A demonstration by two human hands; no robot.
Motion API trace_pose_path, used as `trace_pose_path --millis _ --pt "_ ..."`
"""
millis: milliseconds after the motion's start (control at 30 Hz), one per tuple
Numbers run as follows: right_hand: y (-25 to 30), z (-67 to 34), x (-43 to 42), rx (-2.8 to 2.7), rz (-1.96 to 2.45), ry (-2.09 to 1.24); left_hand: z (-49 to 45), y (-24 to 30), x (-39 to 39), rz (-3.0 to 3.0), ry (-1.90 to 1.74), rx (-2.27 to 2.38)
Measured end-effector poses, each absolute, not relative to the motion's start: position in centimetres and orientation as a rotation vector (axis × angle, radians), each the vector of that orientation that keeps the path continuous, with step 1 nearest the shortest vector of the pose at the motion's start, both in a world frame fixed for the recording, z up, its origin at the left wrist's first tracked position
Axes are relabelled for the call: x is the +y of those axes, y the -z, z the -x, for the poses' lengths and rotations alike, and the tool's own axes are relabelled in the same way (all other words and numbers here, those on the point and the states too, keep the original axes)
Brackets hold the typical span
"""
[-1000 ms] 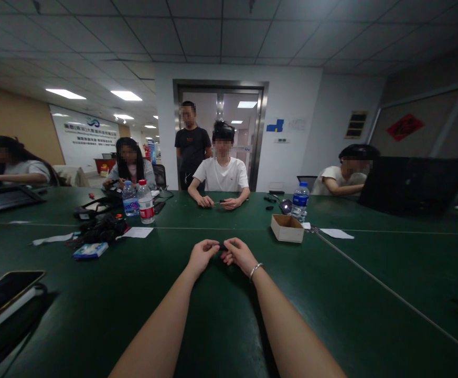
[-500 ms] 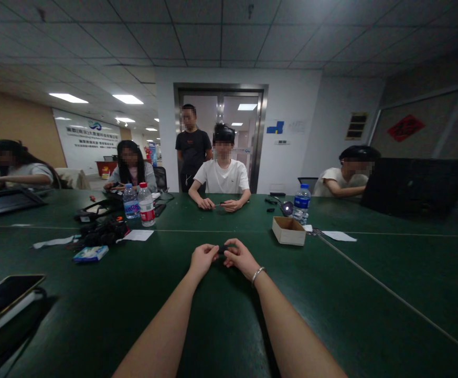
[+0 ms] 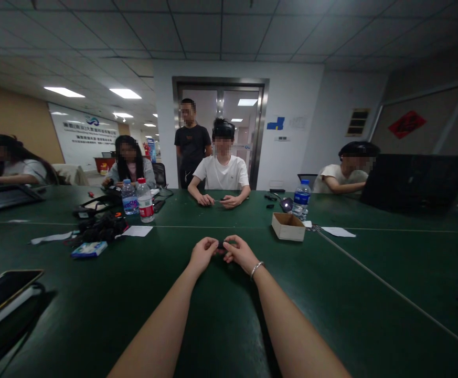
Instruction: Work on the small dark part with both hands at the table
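Note:
Between my two hands is a small black object [image 3: 221, 244]; its kind is too small to make out. My left hand [image 3: 204, 253] pinches its left end with thumb and fingertips. The thumb and fingers of my right hand [image 3: 241, 254], which has a silver bracelet [image 3: 256, 269] at the wrist, close on the right end. Both hands are just above the dark green table [image 3: 221, 315], and the fingers partly cover the object.
Ahead to the right stands an open cardboard box [image 3: 288, 233] beside a water bottle [image 3: 301, 200]. Two bottles [image 3: 145, 202], black cables [image 3: 98, 228] and a tissue pack [image 3: 89, 250] are on the left. A phone [image 3: 6, 294] lies at near left. A person [image 3: 221, 176] sits opposite.
My hands keep hold of the black object, with the right fingers slightly shifted on it. The whole view has tilted down a little, so everything appears slightly higher.

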State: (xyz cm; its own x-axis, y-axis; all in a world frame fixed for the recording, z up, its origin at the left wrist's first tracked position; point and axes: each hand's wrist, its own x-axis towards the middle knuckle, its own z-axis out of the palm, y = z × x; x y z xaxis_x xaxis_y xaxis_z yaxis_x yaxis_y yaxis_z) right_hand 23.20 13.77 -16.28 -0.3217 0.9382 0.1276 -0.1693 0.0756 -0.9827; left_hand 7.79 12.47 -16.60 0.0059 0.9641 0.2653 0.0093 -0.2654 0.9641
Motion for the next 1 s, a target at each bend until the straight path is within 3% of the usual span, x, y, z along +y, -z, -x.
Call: trace_pose_path --millis 533,733,1000 --pt "15.3 -23.3 12.9 -1.298 0.902 -1.474 -7.7 15.9 11.6 -1.312 -1.422 0.917" --pt "15.1 -23.3 12.7 -1.273 0.886 -1.492 -8.0 16.5 12.2 -1.303 -1.317 1.165" --pt "15.2 -23.4 12.7 -1.29 0.899 -1.49 -8.1 16.2 11.8 -1.265 -1.299 1.128"
